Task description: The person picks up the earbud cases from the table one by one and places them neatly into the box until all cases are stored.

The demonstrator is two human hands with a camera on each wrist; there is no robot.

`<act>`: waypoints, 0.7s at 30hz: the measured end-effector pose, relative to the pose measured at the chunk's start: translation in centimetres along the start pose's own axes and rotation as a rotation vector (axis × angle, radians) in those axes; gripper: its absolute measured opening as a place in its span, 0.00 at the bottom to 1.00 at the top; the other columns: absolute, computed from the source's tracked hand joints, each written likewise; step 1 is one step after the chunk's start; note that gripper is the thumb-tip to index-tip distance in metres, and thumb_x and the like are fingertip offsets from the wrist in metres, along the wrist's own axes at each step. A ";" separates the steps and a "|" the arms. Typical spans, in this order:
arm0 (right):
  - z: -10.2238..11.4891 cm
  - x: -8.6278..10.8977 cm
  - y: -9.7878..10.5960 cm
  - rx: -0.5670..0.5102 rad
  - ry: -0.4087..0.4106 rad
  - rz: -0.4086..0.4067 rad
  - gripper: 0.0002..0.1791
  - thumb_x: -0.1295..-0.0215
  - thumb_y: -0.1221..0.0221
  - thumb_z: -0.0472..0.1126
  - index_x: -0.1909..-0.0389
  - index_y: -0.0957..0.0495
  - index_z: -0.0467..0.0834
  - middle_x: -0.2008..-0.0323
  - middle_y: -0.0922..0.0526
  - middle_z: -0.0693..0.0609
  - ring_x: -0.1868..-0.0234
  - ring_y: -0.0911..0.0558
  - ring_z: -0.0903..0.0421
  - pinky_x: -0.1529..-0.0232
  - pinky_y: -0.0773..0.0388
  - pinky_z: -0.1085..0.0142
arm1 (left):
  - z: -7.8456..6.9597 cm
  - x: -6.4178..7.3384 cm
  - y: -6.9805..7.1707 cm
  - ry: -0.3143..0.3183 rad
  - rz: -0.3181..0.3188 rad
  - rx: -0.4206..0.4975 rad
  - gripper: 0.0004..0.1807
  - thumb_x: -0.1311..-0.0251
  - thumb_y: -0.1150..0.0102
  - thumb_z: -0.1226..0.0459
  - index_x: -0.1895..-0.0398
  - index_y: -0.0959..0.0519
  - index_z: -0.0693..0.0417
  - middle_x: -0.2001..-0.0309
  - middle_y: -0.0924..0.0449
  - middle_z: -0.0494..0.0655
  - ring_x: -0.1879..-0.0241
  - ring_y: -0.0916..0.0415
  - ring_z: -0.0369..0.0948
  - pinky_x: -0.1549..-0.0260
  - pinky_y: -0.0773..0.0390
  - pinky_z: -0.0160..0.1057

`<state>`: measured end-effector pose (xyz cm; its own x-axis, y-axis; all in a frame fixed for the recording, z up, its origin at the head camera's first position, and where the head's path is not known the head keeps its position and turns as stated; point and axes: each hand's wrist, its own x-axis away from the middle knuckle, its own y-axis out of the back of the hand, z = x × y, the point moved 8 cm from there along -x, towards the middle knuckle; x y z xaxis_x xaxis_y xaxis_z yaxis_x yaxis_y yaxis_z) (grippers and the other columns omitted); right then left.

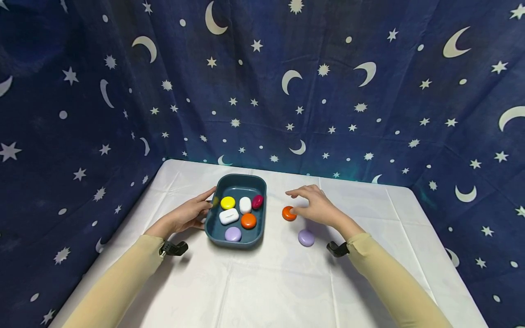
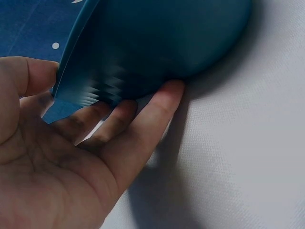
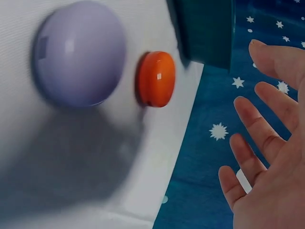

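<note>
My left hand (image 1: 186, 215) holds a dark teal tray (image 1: 242, 191) at its left side. In the left wrist view the thumb is at the rim and the fingertips bear on the outer wall, low near the tablecloth. Right of the tray, my right hand (image 1: 319, 208) hovers with relaxed, spread fingers. Beneath its thumb lies a round, glossy orange case (image 1: 289, 213), overlapped by the thumb in the head view. The right wrist view shows the fingers apart from this orange case (image 3: 157, 78). A round lilac case (image 1: 306, 238) with a small notch lies nearer the front.
Inside the tray sit a yellow case (image 1: 228, 203), two white cases (image 1: 229, 216), a dark pink case (image 1: 257, 202), another orange case (image 1: 248, 221) and another lilac case (image 1: 233, 234). A white cloth (image 1: 279, 287) covers the table. Dark blue star-patterned curtains (image 1: 262, 82) enclose the back and sides.
</note>
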<state>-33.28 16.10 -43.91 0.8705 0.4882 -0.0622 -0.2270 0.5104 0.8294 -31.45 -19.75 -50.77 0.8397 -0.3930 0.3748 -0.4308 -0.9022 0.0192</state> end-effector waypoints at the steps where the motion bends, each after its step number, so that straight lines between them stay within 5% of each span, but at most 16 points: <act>1: -0.1 0.3 -0.1 0.004 0.001 0.011 0.29 0.36 0.33 0.52 0.33 0.22 0.59 0.44 0.19 0.51 0.37 0.35 0.50 0.35 0.42 0.45 | 0.0 0.0 0.0 -0.001 0.000 0.000 0.38 0.22 0.59 0.62 0.16 0.59 0.28 0.26 0.41 0.67 0.36 0.32 0.50 0.59 0.17 0.52; 9: -1.3 2.7 -1.2 0.005 0.010 0.086 0.33 0.39 0.29 0.54 0.33 0.22 0.53 0.45 0.19 0.52 0.39 0.30 0.49 0.34 0.41 0.43 | 0.1 0.0 0.1 -0.010 0.000 0.000 0.39 0.23 0.58 0.62 0.16 0.58 0.28 0.32 0.33 0.67 0.41 0.29 0.48 0.60 0.17 0.52; 21: -2.9 5.7 -2.2 0.030 0.018 0.124 0.36 0.46 0.26 0.56 0.35 0.20 0.52 0.50 0.19 0.56 0.45 0.29 0.50 0.42 0.35 0.48 | 0.2 -0.2 0.2 -0.003 -0.001 0.011 0.39 0.23 0.57 0.62 0.16 0.58 0.28 0.27 0.40 0.68 0.37 0.31 0.51 0.58 0.17 0.54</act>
<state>-29.09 19.83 -47.75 0.8287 0.5589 0.0318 -0.3188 0.4244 0.8475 -31.60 -19.89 -51.01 0.8411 -0.3930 0.3715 -0.4266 -0.9044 0.0091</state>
